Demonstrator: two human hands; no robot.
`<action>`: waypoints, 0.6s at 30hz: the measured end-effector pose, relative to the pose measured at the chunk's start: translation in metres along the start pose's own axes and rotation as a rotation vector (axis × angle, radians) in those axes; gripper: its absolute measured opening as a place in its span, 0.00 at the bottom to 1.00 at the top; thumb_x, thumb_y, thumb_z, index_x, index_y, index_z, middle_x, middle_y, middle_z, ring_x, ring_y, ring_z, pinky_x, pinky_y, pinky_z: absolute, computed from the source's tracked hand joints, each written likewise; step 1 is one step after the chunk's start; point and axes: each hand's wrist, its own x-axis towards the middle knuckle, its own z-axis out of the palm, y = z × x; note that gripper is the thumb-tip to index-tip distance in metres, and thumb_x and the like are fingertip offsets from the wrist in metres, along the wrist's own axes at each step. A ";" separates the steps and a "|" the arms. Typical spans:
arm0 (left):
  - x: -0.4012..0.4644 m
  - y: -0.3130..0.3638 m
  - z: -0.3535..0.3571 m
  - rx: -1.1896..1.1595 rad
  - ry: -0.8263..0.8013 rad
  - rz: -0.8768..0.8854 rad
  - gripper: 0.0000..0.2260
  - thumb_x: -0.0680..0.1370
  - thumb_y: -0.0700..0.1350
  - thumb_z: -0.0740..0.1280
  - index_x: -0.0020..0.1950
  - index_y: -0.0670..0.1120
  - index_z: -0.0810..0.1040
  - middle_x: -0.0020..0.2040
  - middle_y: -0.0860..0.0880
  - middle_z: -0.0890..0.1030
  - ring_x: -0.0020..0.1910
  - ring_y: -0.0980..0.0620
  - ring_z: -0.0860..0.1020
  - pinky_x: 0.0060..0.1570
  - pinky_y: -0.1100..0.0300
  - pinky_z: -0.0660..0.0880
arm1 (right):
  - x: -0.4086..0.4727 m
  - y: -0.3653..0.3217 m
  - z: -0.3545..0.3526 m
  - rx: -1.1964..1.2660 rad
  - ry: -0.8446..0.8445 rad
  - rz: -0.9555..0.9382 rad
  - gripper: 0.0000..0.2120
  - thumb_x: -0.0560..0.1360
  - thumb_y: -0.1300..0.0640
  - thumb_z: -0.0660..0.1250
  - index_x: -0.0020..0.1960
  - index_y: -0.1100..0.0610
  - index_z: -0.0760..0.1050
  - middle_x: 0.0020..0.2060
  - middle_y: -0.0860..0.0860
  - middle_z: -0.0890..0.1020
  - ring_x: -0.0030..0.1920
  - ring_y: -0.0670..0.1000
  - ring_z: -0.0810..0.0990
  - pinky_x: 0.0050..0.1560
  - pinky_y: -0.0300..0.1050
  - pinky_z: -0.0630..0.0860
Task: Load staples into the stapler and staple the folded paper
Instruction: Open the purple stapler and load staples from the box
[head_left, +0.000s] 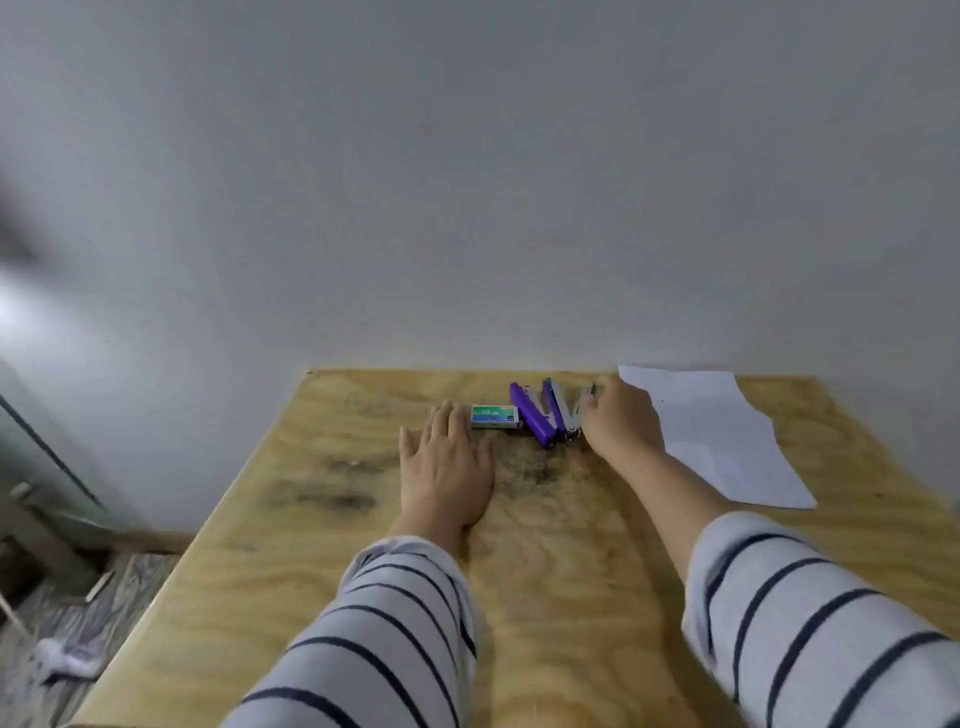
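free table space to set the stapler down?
Bare wood left of the left hand and along the near edge between the sleeves. Crowded at the far edge: staple box, stapler, right hand, paper.

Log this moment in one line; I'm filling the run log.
stapler: hinged open | right hand: at its tray | left hand: flat | staple box: untouched

Soft, dim, even light here, with a pale glow at the far left on the wall (467, 182). Faint shadows only, everything slightly blurred, and wide-angle bending warps the table (260, 545) edges.
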 end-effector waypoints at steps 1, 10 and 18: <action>0.001 -0.001 0.000 0.009 0.026 -0.004 0.24 0.81 0.55 0.49 0.75 0.49 0.54 0.77 0.50 0.56 0.76 0.52 0.52 0.74 0.45 0.44 | 0.004 -0.002 0.001 -0.013 0.001 0.043 0.14 0.80 0.56 0.55 0.59 0.61 0.73 0.53 0.58 0.80 0.51 0.58 0.78 0.45 0.45 0.72; 0.006 -0.006 0.006 0.005 0.098 0.002 0.26 0.79 0.56 0.52 0.75 0.49 0.55 0.75 0.50 0.61 0.75 0.51 0.58 0.74 0.45 0.47 | 0.028 -0.011 0.014 -0.153 0.002 0.187 0.11 0.77 0.53 0.59 0.52 0.60 0.74 0.47 0.56 0.80 0.44 0.56 0.79 0.35 0.42 0.68; 0.004 -0.006 0.005 -0.026 0.101 -0.004 0.29 0.79 0.57 0.53 0.77 0.50 0.49 0.77 0.50 0.57 0.76 0.52 0.53 0.75 0.47 0.46 | 0.032 -0.008 0.006 0.031 0.004 0.251 0.12 0.68 0.66 0.64 0.32 0.58 0.63 0.29 0.52 0.70 0.27 0.51 0.70 0.24 0.38 0.59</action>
